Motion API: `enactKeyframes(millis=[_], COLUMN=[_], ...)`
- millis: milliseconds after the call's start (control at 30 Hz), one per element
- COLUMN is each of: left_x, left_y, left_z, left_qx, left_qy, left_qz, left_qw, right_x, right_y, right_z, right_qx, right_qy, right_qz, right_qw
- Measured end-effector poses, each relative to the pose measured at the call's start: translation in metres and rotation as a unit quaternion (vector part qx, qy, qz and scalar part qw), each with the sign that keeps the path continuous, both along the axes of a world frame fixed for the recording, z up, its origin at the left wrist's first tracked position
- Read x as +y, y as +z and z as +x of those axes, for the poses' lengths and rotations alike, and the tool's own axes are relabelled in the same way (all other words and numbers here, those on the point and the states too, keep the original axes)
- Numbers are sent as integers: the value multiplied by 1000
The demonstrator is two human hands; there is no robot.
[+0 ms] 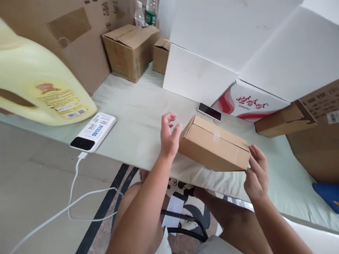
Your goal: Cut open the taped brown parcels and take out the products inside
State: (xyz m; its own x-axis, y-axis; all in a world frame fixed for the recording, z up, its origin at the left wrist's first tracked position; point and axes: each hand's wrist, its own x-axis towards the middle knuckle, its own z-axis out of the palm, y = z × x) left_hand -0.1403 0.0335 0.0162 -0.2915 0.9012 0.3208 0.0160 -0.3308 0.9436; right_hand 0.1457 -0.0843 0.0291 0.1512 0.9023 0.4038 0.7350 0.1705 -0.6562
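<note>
A small brown cardboard box (pixel 214 143), its top flaps closed with a bit of clear tape, is tilted above the front part of the cloth-covered table (pixel 132 137). My right hand (pixel 256 173) grips the box's right end, fingers at the upper corner and thumb lower down. Close by the left end is my left hand (pixel 169 135), thumb and fingers apart and holding nothing; whether the thumb touches the box I cannot tell. Just behind the box lies a smartphone (pixel 210 112) with a dark screen.
On the left stand a large pale-yellow jug (pixel 45 77) and a white power bank (pixel 94 132) with a white cable (pixel 76 176). Cardboard boxes (pixel 131 49) and bottles (pixel 150 14) are at the back. White cartons (pixel 198 74) and an open brown box (pixel 286 120) line the right.
</note>
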Motion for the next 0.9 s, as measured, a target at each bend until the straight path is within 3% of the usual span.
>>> enactKeyframes(millis=[100, 200, 367, 567, 633, 767, 900], left_x=[6, 7, 9, 7, 5, 2, 0], left_y=[2, 3, 0, 1, 3, 8, 11], left_z=[13, 30, 44, 54, 59, 68, 72], left_qx=[-24, -54, -92, -128, -152, -156, -145], left_qy=[-225, -319, -297, -240, -219, -205, -212], left_qz=[-51, -91, -82, -75, -75, -61, -55], left_qw=[973, 942, 947, 959, 961, 964, 965], right_x=[-20, -13, -1, 4, 6, 8, 4], right_y=[-20, -30, -32, -33, -34, -35, -34], right_z=[2, -5, -3, 3, 5, 13, 21], right_qx=[207, 291, 329, 491, 512, 524, 493], right_qy=[-47, -49, -34, 2, 19, 50, 74], right_qz=[40, 109, 117, 105, 92, 76, 47], right_qw=[976, 949, 936, 865, 854, 847, 866])
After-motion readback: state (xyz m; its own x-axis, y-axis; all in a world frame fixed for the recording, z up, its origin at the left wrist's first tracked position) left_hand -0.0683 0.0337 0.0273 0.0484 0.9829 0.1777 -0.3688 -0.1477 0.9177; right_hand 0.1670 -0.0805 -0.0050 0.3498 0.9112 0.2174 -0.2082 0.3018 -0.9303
